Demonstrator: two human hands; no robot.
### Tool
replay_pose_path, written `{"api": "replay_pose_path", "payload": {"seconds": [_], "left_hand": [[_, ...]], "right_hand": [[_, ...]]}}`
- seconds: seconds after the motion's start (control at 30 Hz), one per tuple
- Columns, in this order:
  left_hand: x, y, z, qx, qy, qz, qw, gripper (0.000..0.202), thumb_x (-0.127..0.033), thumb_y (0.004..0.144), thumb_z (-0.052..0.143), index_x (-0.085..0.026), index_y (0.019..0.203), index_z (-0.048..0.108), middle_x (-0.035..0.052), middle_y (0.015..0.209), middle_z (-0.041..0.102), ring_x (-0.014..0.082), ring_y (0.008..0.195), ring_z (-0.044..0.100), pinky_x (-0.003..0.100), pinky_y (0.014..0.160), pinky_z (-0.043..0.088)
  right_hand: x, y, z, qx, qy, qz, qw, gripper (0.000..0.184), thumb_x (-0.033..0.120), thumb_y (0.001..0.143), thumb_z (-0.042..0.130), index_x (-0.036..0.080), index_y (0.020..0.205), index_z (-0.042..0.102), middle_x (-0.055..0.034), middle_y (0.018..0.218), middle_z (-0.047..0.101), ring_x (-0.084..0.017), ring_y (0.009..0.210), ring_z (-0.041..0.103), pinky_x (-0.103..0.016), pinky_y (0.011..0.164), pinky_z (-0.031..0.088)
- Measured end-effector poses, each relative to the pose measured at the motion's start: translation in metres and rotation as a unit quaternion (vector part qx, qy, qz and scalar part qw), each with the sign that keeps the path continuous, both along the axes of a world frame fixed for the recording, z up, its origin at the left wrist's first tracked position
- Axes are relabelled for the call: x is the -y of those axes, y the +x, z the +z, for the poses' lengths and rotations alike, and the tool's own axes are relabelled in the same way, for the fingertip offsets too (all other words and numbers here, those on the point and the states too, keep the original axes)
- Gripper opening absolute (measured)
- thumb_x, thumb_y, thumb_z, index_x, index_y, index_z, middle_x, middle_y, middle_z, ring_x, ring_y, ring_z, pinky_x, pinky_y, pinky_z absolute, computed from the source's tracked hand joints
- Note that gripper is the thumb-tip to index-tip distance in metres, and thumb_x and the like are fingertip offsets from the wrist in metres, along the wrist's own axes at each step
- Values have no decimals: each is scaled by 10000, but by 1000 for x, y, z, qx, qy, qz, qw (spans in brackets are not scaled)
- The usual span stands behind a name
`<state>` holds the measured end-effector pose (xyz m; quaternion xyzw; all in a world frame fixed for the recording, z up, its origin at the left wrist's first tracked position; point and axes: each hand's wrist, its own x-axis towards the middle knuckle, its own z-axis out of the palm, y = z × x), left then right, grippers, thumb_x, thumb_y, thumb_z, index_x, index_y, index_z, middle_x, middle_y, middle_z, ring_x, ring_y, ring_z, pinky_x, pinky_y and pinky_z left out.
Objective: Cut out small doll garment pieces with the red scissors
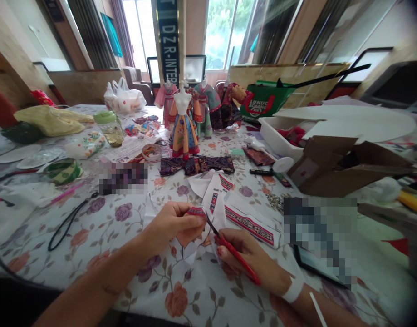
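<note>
Pinched in my left hand [176, 225] is a small piece of white fabric with a red patterned band [196, 211]. My right hand [240, 252] grips red-handled scissors [240, 263]. Their dark blades point up and left and meet the edge of the banded piece; I cannot tell how far apart the blades are. White scraps hang below my left fingers. Just beyond my hands lie more white pieces with printed bands, one a long red and black patterned strip [251, 225]. A folded dark patterned cloth [198, 165] lies farther back.
Small dress forms in colourful robes [183, 122] stand at the back centre. On the left are a green-lidded jar [109, 128] and a roll of green tape [63, 171]. A cardboard box [326, 165], a white bin [281, 138] and a dark-framed tablet-like object [305, 259] occupy the right.
</note>
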<state>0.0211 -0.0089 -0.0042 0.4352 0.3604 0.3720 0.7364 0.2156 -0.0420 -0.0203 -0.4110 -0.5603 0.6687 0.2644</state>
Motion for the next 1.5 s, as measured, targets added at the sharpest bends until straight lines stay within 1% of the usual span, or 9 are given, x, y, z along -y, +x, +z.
{"api": "replay_pose_path", "payload": {"seconds": [0.1, 0.23, 0.4, 0.63, 0.9, 1.1, 1.33, 1.4, 1.5], "left_hand": [[0, -1, -1, -6, -10, -2, 1000, 244, -312, 673, 759, -122, 625, 614, -26, 486, 498, 77, 467, 444, 225, 523, 347], [0, -3, -1, -20, -5, -10, 1000, 248, -311, 693, 742, -122, 613, 603, -21, 489, 497, 62, 441, 405, 207, 467, 288], [0, -3, -2, -28, -8, -3, 1000, 230, -300, 696, 736, -114, 630, 618, 1, 513, 534, 77, 466, 440, 221, 495, 320], [0, -1, -2, -30, -14, 9, 999, 237, -298, 674, 742, -114, 606, 608, -12, 488, 504, 75, 451, 415, 237, 510, 343], [-1, -1, 0, -29, -7, 2, 1000, 238, -274, 689, 725, -116, 570, 590, -23, 462, 490, 68, 435, 407, 250, 543, 372], [-2, -2, -2, -24, -12, -1, 1000, 228, -273, 683, 735, -110, 588, 608, -6, 485, 529, 70, 443, 435, 225, 505, 337], [-1, -3, 0, -18, -14, -13, 1000, 222, -245, 700, 716, -114, 568, 595, -26, 450, 498, 51, 407, 395, 216, 492, 331], [-1, -4, 0, -18, -7, -23, 1000, 242, -245, 713, 706, -116, 554, 578, -30, 443, 487, 45, 398, 375, 214, 478, 311], [-2, -4, -3, -20, -9, -28, 999, 229, -253, 715, 708, -114, 581, 585, -24, 463, 498, 52, 409, 390, 210, 458, 282]], "right_hand": [[0, 1, -1, 4, 3, 3, 1000, 492, 636, 721, 625, 178, 629, 471, 49, 483, 456, -82, 414, 401, -200, 415, 300], [-1, 1, -1, 11, 9, 3, 1000, 498, 636, 716, 628, 174, 619, 472, 41, 497, 477, -82, 415, 422, -201, 418, 317], [-2, 1, 0, 8, 12, 12, 1000, 495, 625, 714, 639, 166, 620, 479, 43, 486, 476, -78, 418, 420, -195, 419, 320], [-3, 0, 1, 7, 9, 12, 1000, 512, 649, 714, 621, 167, 616, 478, 44, 485, 464, -75, 405, 410, -193, 409, 307], [-2, 1, -2, -12, 0, 14, 1000, 492, 619, 726, 636, 168, 615, 473, 55, 485, 440, -72, 409, 406, -190, 411, 301], [-2, 2, -2, 0, 8, 17, 1000, 486, 613, 732, 632, 168, 613, 476, 47, 471, 453, -80, 409, 416, -193, 411, 296], [-2, 3, -2, 4, 19, 23, 1000, 494, 620, 733, 621, 163, 613, 480, 46, 475, 444, -78, 419, 406, -195, 420, 295], [-2, 3, -2, 7, 19, 23, 1000, 493, 616, 733, 624, 164, 608, 474, 45, 476, 444, -78, 419, 408, -194, 417, 292], [-3, 4, -5, 2, 10, 23, 1000, 479, 601, 737, 629, 165, 612, 473, 41, 477, 456, -78, 415, 409, -195, 411, 290]]}}
